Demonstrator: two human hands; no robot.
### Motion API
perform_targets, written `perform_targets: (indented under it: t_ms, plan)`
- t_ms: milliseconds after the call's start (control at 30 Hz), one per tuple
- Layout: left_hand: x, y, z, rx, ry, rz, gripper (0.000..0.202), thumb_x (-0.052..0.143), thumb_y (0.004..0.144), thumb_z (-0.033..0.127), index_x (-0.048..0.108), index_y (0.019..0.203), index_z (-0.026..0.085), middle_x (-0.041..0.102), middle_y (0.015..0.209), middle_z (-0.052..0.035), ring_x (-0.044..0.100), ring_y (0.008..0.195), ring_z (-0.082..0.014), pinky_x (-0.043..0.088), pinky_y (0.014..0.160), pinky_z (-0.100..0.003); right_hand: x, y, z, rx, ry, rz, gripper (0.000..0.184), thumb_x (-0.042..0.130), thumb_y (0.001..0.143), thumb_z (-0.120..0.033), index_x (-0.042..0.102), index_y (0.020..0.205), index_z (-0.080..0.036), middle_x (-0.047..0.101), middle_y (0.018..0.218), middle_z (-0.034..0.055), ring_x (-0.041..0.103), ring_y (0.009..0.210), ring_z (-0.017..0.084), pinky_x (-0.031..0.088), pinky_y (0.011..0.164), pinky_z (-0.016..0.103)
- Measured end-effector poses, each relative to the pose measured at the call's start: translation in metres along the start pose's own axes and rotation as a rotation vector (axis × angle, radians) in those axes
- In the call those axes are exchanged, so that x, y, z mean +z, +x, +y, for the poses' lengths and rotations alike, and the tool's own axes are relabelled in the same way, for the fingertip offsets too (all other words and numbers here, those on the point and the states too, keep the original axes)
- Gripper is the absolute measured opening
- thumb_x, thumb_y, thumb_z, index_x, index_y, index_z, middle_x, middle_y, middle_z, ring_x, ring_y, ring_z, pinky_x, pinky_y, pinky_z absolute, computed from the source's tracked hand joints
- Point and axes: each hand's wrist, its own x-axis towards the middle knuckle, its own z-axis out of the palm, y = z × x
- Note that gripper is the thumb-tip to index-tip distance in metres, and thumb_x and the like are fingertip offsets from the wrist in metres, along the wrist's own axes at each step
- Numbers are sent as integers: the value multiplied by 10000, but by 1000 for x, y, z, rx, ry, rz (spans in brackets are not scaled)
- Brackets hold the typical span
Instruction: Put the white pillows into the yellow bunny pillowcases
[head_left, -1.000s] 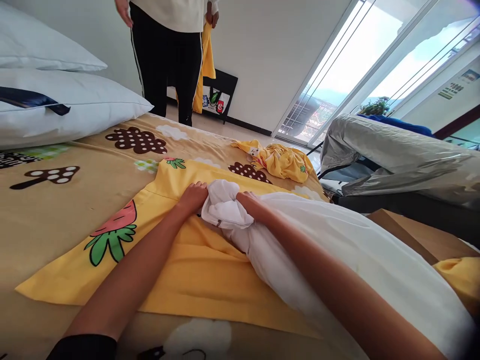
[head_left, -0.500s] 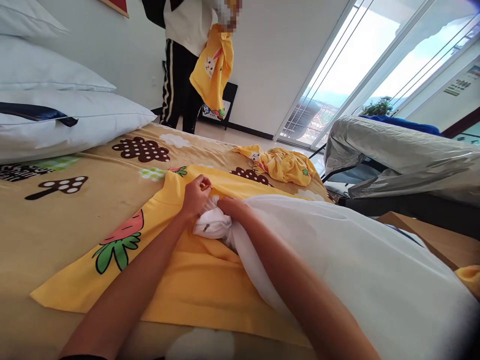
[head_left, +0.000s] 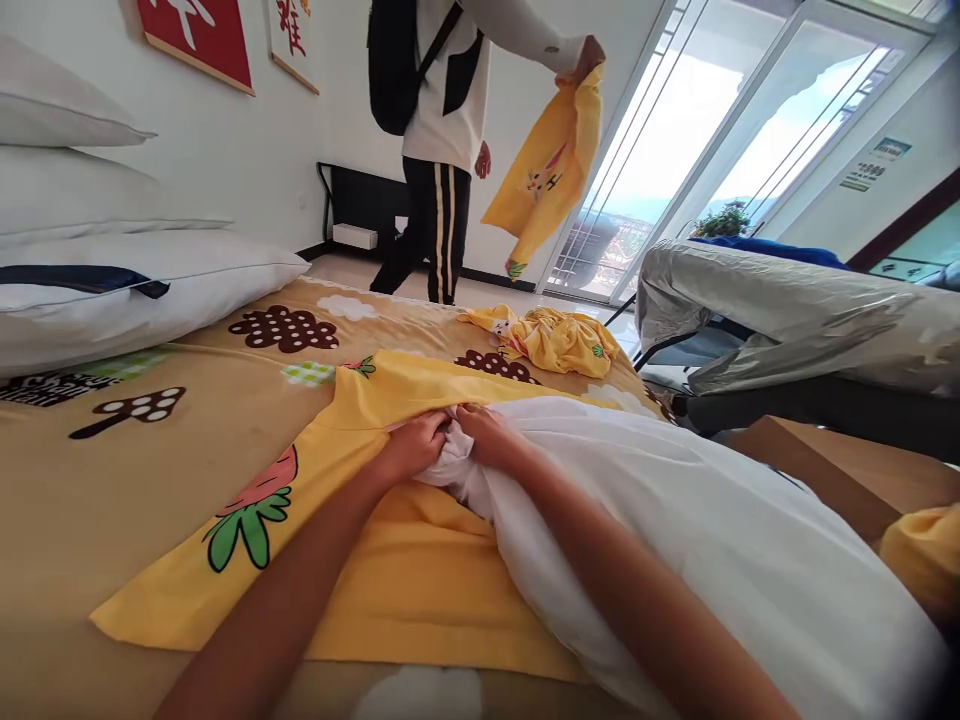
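Note:
A yellow pillowcase printed with carrots lies spread on the bed, and a white pillow rests partly over it from the right. The pillow's bunched corner lies at an opening in the yellow cloth. My left hand is closed on that gathered corner from the left, its fingertips partly hidden in the folds. Close beside it, my right hand grips the white fabric too, with fingers curled inward. Both forearms reach across the cloth from below.
White pillows are stacked at the left. A crumpled yellow pillowcase lies at the bed's far edge. Beyond it, a person with a backpack holds another yellow pillowcase. A cardboard box and a plastic-covered piece of furniture stand at the right.
My left hand has gone from pinching near the yellow edge down onto the white corner, now more tightly bunched. The person behind has moved right, swinging out the yellow pillowcase. The view has shifted.

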Motion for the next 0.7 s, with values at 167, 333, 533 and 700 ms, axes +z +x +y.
perform_targets:
  t_ms: [167,333,533,700]
  plan:
    - [8,1,-14,-40,15,-115,512,405,868,161,492,1372,129,482,1459,-107,440,1350,-214,302,1155,-360,37,-107,-39,-54,-131,411,630,448,830,-102,384,1456,-64,412,1481,198,373,1366,326,326,1098,459]
    - [6,0,-13,-70,5,-148,508,426,889,207,487,1391,170,458,1481,-71,415,1374,-220,299,1162,-363,73,-165,-33,67,-282,633,684,433,836,-64,339,1502,-190,424,1489,139,314,1397,355,257,1081,521]
    - [-5,-6,4,-41,53,71,418,394,873,106,566,1253,130,607,1307,-124,570,1195,-206,436,1030,-321,19,-86,38,-2,-104,456,542,435,833,-10,638,1266,-265,725,1091,46,604,1053,210,331,932,373]
    - [-10,-22,16,-223,299,0,437,446,836,80,570,1251,141,611,1280,-153,591,1153,-240,459,958,-327,-18,-21,56,-47,81,231,555,486,747,3,704,1159,-300,702,1177,15,585,1079,202,302,903,355]
